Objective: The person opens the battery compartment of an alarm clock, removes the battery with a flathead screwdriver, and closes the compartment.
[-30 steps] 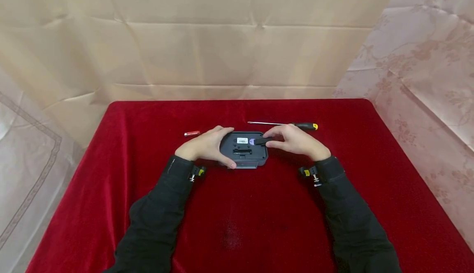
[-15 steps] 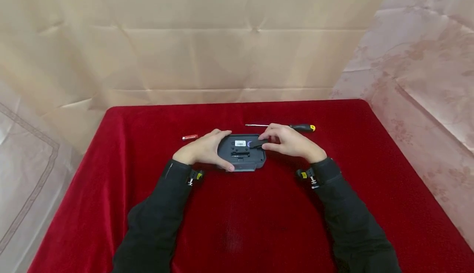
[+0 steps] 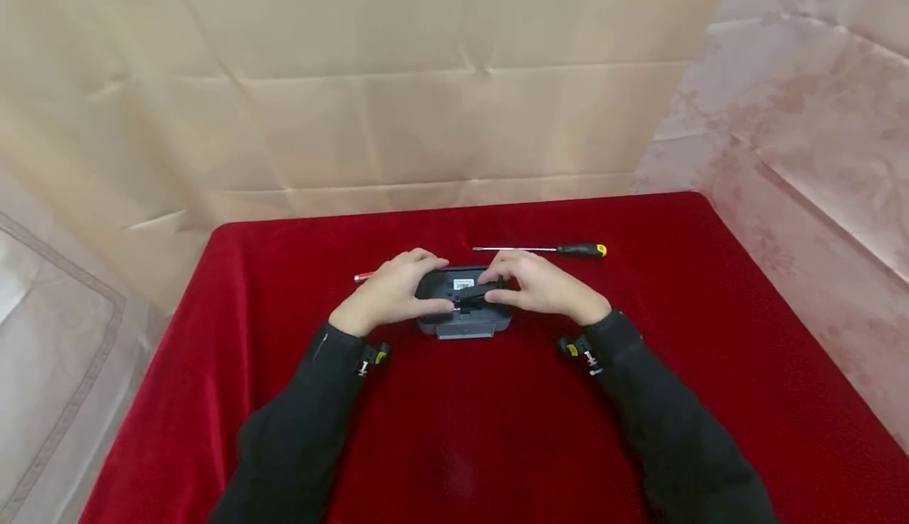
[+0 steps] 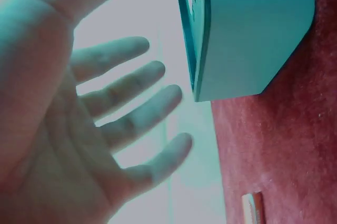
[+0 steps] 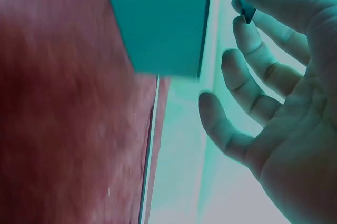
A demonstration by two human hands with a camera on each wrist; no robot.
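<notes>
The box (image 3: 463, 311) sits in the middle of the red cloth (image 3: 497, 429), a little toward the far side, a dark grey plastic casing with rounded corners, lying flat. It looks rigid and fairly light, with smooth walls that could slip under bare fingers; the plush cloth under it should hold it in place. The short left and right ends look like the best places to grip it.

On top of it lies a small black part (image 3: 474, 293), pinched between the thumb and forefinger of the right hand (image 3: 543, 287); the other fingers hang loose in the right wrist view. The part seems stiff, thin and easy to drop, so a fingertip pinch suits it.

The left hand (image 3: 390, 291) steadies the box at its left end; its fingers are spread and straight in the left wrist view, not clamped.

A screwdriver (image 3: 547, 250) lies just beyond the box to the right. A small red object (image 3: 364, 276) lies at the left, partly hidden by the left hand.
</notes>
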